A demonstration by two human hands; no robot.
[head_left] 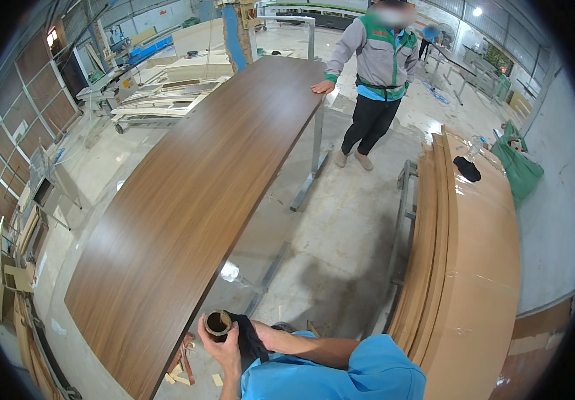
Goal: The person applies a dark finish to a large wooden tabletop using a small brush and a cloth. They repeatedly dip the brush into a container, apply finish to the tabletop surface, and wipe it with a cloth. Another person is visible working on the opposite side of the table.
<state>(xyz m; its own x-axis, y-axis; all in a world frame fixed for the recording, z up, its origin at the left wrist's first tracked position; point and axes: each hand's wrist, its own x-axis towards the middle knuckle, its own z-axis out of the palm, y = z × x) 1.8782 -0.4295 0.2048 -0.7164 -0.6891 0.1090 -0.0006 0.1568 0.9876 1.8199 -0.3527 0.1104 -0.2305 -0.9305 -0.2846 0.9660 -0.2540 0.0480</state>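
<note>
At the near end of the long brown wood-grain panel (187, 180), my left hand (224, 350) is closed around a short hollow brown cylinder (209, 326). Its open round end faces up, and the inside looks dark; whether it is a roll of tape or a cup I cannot tell. Just right of it, my right hand (265, 335) reaches in across my body beside a black cloth-like thing (251, 341). That black thing hides the fingers of my right hand. Both hands are next to the panel's right edge.
A person (381, 60) stands at the far right corner, one hand resting on the panel. To my right is a long stack of brown boards and cardboard (477, 260) with a black item (467, 169) on top. Wood scraps (179, 365) lie on the floor below my hands.
</note>
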